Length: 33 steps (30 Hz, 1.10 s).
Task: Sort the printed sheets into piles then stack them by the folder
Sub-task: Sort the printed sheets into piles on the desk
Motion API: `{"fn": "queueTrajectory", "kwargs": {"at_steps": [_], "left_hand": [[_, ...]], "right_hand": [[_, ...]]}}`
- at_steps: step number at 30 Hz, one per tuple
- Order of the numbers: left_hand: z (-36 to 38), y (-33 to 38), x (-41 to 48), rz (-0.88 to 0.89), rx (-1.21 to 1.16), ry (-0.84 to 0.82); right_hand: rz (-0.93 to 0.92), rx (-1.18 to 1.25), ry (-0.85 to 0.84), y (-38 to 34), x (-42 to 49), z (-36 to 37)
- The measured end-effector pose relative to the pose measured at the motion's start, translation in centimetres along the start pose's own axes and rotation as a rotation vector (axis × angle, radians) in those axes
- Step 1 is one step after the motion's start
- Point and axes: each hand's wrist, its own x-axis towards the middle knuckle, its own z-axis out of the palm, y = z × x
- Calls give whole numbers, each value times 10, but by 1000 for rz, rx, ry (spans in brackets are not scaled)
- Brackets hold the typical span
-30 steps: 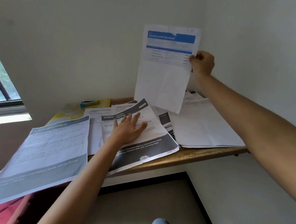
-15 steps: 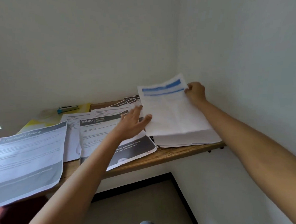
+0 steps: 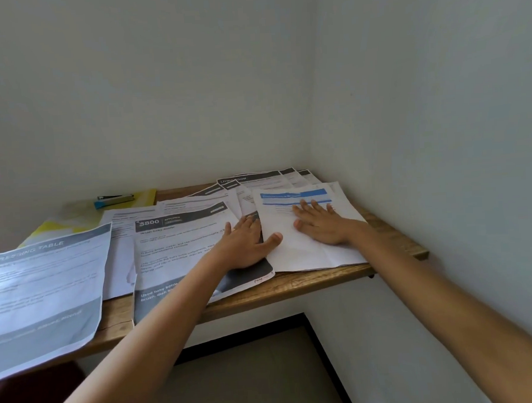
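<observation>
A white sheet with a blue header (image 3: 307, 248) lies on top of a pile at the right end of the wooden shelf (image 3: 293, 284). My right hand (image 3: 320, 224) rests flat on it with straight fingers. My left hand (image 3: 245, 244) lies flat across the sheet's left edge and the grey "Kitchen" sheet (image 3: 181, 252) beside it, thumb on the white sheet. More grey-headed sheets (image 3: 257, 180) fan out behind. A large "Dressing Table" sheet (image 3: 44, 290) hangs over the shelf's left front. The yellow folder (image 3: 74, 217) lies at the back left.
A blue and black clip-like object (image 3: 113, 200) sits on the folder. Walls close the shelf in at the back and right. Plain white sheets (image 3: 122, 239) lie between the folder and the "Kitchen" sheet. Floor shows below the shelf.
My right hand brought the blue-headed sheet down from the air onto the right pile and let go, now lying flat on it. My left hand shifted right to the sheet's edge.
</observation>
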Motion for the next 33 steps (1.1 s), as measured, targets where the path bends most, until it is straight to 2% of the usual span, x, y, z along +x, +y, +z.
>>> {"fn": "queueTrajectory", "kwargs": {"at_steps": [6, 15, 19, 24, 27, 33], "left_hand": [[-2, 8, -1, -34, 14, -46], [5, 16, 0, 3, 54, -153], [7, 16, -2, 4, 57, -148], [-6, 10, -2, 27, -72, -68], [-22, -9, -6, 18, -40, -9], [-29, -67, -20, -146, 105, 15]], "right_hand": [[84, 1, -19, 7, 3, -6], [96, 7, -31, 14, 0, -4], [99, 6, -38, 14, 0, -4], [99, -7, -69, 11, 1, -13], [80, -17, 37, 4, 7, -21], [-85, 203, 294, -50, 30, -43]]}}
